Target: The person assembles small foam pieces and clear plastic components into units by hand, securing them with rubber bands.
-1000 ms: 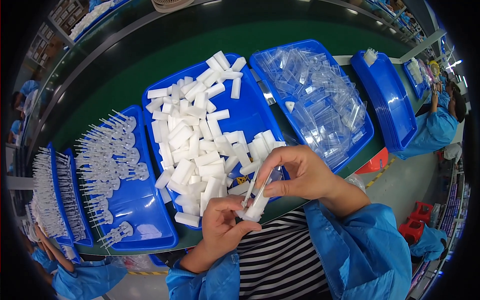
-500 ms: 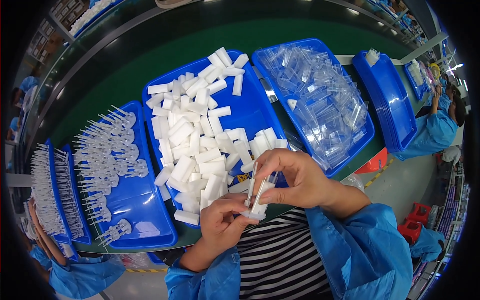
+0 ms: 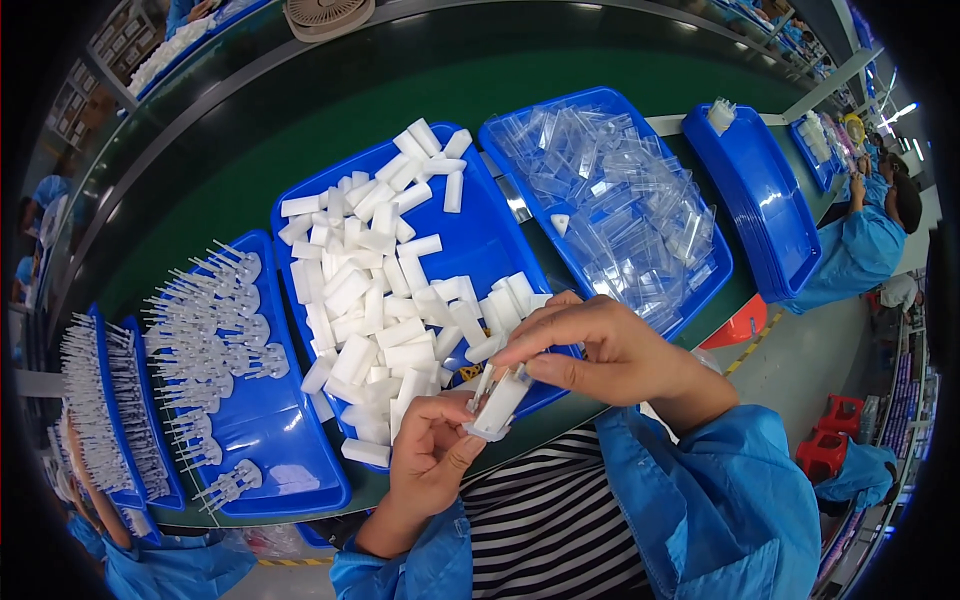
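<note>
In front of my striped shirt, a small white and clear plastic assembly [image 3: 497,405] stands slightly tilted. It shows a white block, thin upright pieces and a flat whitish base. My left hand [image 3: 430,455] pinches it low down by the base, between thumb and fingers. At its upper end, the thumb and fingers of my right hand [image 3: 615,350] close over the top edges; the exact contact is partly hidden. Just beyond lies a blue tray [image 3: 495,215] heaped with white foam-like blocks [image 3: 355,290]. Right of that, another blue tray [image 3: 725,262] holds clear plastic sleeves [image 3: 610,190].
On the left, a blue tray [image 3: 275,410] carries white pronged parts [image 3: 215,330]; more trays of them stand further left. Stacked blue trays [image 3: 750,190] are at the right. A fan [image 3: 328,14] sits across the green bench [image 3: 420,75]. Co-workers in blue sit on both sides.
My right fingers have shifted from around the assembly's side to its upper end. The white block now shows more fully. The whole view has tilted a little, bringing the fan into sight.
</note>
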A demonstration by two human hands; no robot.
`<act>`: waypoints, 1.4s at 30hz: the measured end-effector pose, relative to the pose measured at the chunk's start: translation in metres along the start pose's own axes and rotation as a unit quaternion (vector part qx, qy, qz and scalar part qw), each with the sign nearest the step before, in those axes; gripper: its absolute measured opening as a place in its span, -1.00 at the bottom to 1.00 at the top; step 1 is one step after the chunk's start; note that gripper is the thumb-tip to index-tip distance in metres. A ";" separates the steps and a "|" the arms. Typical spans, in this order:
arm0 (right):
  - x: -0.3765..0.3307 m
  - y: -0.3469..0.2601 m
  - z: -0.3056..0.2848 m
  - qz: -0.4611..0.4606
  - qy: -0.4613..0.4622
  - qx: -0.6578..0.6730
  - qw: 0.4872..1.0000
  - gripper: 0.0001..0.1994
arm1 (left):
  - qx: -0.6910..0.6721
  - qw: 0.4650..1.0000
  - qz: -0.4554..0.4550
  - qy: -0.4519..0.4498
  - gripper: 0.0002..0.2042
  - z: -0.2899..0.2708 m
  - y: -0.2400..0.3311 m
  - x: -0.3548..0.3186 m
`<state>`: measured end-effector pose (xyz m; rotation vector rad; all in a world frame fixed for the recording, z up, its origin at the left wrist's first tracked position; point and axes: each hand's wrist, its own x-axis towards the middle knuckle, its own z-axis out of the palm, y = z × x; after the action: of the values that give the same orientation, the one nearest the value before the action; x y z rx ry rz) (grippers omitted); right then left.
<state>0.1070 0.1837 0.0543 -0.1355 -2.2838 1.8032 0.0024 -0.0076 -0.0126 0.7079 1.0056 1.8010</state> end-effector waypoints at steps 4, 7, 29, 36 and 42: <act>0.001 0.000 -0.013 0.052 -0.044 -0.010 0.998 -0.84 | 0.005 1.000 -0.018 -0.015 -0.79 0.000 -0.001 0.000; 0.003 0.005 -0.022 0.068 -0.084 -0.013 0.994 -0.85 | 0.013 1.000 -0.025 -0.012 -0.80 0.001 0.000 0.000; 0.016 0.009 -0.030 0.154 -0.183 -0.002 0.971 -0.85 | -0.031 0.998 -0.042 -0.042 -0.80 -0.005 -0.002 -0.004; 0.016 0.007 -0.028 0.149 -0.173 0.027 0.973 -0.87 | -0.029 0.998 -0.041 -0.031 -0.79 -0.007 -0.003 -0.002; 0.017 0.004 -0.031 0.159 -0.169 0.034 0.972 -0.85 | -0.043 0.998 -0.031 -0.029 -0.77 -0.007 -0.005 -0.003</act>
<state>0.0971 0.2176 0.0591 -0.2073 -2.5445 2.2099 0.0005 -0.0113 -0.0201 0.6653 0.8957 1.7498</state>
